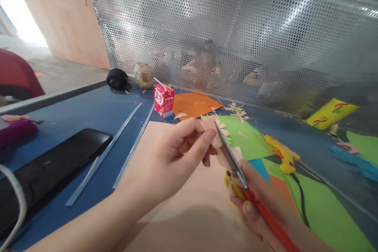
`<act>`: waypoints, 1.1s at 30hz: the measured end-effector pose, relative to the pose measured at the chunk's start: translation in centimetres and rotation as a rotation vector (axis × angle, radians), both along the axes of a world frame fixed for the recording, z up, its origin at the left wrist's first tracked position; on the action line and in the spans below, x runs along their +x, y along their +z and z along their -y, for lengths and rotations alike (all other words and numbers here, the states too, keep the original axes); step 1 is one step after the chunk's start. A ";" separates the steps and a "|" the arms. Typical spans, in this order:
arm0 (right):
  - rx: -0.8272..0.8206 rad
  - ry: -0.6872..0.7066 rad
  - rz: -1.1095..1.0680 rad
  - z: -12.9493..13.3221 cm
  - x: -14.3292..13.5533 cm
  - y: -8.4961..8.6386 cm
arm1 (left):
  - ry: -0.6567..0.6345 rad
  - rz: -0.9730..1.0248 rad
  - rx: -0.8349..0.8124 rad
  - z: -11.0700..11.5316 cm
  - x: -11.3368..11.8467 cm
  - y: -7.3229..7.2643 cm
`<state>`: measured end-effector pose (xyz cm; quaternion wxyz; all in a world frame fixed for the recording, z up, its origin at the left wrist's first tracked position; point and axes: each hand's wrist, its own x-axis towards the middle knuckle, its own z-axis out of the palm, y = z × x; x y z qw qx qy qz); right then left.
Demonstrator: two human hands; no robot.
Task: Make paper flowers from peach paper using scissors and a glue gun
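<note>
Okay so, blue tabletop point(88, 114): flat black rectangular phone point(59, 169) near left, two long clear plastic strips point(110, 147) just right of it. Large beige paper sheet point(201, 193) takes the near middle, with red-and-yellow-handled metal scissors point(242, 179) above its right part. Pink cardboard drink carton point(163, 102) stands past its far left corner, orange paper sheet point(193, 104) right of that. Yellow plastic glue gun's point(285, 155) on the right, shiny yellow packet point(332, 114) far right, grey perforated metal screen point(177, 19) behind everything.

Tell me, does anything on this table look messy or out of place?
Yes: small paper scraps lie strewn on the blue table near the perforated metal screen, looking untidy because they're scattered loose rather than gathered.
</note>
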<state>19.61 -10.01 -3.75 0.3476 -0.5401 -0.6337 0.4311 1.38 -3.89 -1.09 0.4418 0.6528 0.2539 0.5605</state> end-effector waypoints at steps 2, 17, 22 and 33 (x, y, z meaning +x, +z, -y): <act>0.009 0.001 -0.008 -0.2 -0.3 0.0 | -0.013 0.008 0.008 0.0 0.0 -0.1; 0.317 0.087 0.285 -0.9 0.3 0.2 | 0.037 -0.083 0.267 0.6 -0.8 -1.1; 0.284 0.077 0.373 -1.0 0.2 0.4 | 0.090 -0.115 0.289 0.7 -0.9 -1.1; 0.304 0.091 0.421 -0.9 0.0 0.9 | 0.099 -0.104 0.263 0.5 -0.8 -1.2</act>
